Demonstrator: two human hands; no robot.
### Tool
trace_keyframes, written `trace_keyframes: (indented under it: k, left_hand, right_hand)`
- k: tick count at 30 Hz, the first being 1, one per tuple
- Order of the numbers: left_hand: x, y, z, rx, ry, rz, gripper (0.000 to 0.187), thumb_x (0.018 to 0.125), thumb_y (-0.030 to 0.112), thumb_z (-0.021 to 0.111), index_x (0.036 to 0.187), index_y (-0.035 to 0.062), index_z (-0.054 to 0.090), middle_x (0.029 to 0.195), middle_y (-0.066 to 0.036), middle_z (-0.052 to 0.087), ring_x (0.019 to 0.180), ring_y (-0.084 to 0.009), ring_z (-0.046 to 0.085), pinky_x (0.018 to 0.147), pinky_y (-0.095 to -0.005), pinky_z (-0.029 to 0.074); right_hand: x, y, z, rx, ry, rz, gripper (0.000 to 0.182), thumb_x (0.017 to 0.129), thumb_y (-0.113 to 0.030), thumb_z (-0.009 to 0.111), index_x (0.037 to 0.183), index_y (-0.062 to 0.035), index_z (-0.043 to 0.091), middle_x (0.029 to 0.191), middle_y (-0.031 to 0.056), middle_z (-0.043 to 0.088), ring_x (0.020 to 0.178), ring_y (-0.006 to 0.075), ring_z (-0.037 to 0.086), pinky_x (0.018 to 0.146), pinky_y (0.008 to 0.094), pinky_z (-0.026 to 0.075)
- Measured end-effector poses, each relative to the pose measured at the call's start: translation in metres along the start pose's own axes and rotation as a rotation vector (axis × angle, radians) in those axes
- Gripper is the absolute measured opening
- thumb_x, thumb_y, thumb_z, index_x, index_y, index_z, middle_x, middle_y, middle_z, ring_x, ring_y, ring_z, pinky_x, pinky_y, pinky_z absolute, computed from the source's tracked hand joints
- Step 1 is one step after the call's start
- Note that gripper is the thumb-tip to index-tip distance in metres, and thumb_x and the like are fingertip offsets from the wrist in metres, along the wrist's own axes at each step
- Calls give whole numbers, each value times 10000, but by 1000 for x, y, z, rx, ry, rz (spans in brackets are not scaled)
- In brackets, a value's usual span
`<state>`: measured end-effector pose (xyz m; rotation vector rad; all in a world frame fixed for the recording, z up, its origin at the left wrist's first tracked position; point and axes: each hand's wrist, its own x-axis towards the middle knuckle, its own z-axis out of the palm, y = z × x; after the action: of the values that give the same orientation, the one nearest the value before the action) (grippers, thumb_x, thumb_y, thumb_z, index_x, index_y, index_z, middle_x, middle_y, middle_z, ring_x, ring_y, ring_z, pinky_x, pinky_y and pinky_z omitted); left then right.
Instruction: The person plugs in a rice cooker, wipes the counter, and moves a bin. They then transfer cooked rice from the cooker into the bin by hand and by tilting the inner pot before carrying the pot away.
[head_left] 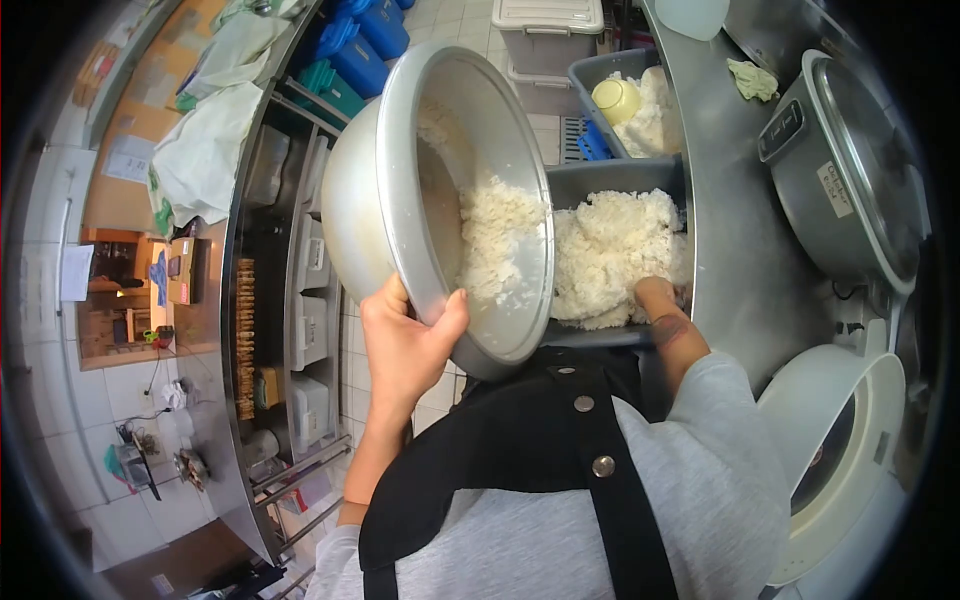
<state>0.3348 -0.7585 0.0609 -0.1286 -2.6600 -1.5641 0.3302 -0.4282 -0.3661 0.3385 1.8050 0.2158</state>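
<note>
My left hand (412, 335) grips the rim of a large metal bowl (350, 190), thumb on the inside edge and fingers outside. The bowl is tilted over on its side, its mouth facing the grey bin (600, 178) to its right. White crumbly food (497, 235) clings along the bowl's lower wall. A heap of the same-looking white crumbs (615, 245) fills much of the bin. My right hand (660, 296) reaches down into the near right part of this heap, its fingers hidden from view.
Behind stands another grey bin (622, 125) with white powder and a yellow cup (616, 99). To the right, a steel counter (735, 200) carries a large lidded cooker (840, 180) and a green cloth (752, 81). A steel shelf unit with white containers (312, 330) runs along the left.
</note>
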Motion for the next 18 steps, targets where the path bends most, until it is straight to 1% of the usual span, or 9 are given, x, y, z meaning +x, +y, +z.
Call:
trace_keyframes:
  k: [2,6,8,10,11,14,15,17,18]
  left_hand:
    - [1,1,0,20,0,2,125,682,48,653,750,-38,593,634,-31,607,593,-62,523,552,-238,443]
    - [1,0,2,41,-2,17,118,680,47,657,733,-32,588,602,-35,594,571,-59,516,525,-240,435]
    - [1,1,5,65,-24,18,118,679,49,658,725,-31,584,587,-39,588,559,-56,509,512,-241,430]
    - [2,3,9,31,-29,22,129,678,59,661,710,-30,573,562,-47,571,531,-57,492,488,-244,418]
    - [2,4,11,32,-30,25,129,678,59,661,710,-30,573,562,-47,571,531,-57,492,488,-244,418]
    - [2,8,14,58,-52,73,135,673,63,663,709,-27,570,551,-57,555,512,-63,480,478,-247,410]
    - [1,9,15,70,-72,69,135,668,64,666,707,-25,571,544,-65,551,500,-76,483,476,-254,409]
    - [-2,9,16,90,-88,60,135,664,65,668,705,-22,572,538,-73,547,487,-89,486,473,-261,409]
    - [-4,8,18,91,-91,49,135,662,66,669,698,-20,572,534,-81,544,478,-102,488,471,-267,409]
  right_hand:
    - [-16,27,25,88,398,-160,255,766,-175,573,985,-96,677,1004,135,649,945,274,627,862,427,453]
    - [-1,39,37,-22,393,-202,281,725,-114,583,989,-65,665,1057,161,619,982,289,607,802,369,493]
    - [-109,13,-31,407,427,-156,283,687,-83,599,960,-48,666,1042,179,615,978,304,602,819,368,485]
    - [-120,-11,-53,493,625,-298,273,694,-125,606,945,-30,656,988,189,624,941,334,599,810,390,484]
    - [-140,-22,-71,577,805,-460,293,698,-170,621,957,-35,647,916,189,634,889,354,599,816,405,476]
    - [-229,-44,-145,556,1161,-1112,337,710,-90,638,1045,-69,603,1171,176,522,1089,328,487,907,398,411]
    - [-248,-55,-169,534,1427,-1371,345,702,-127,654,1040,-82,609,1160,162,532,1068,329,500,903,399,411]
    - [-317,-60,-206,172,1675,-1449,382,656,-114,641,1037,-130,619,1170,121,528,1026,301,526,867,404,437]
    - [-342,-69,-224,115,1583,-1518,396,669,-144,638,1063,-132,609,1195,120,512,1041,302,519,882,413,427]
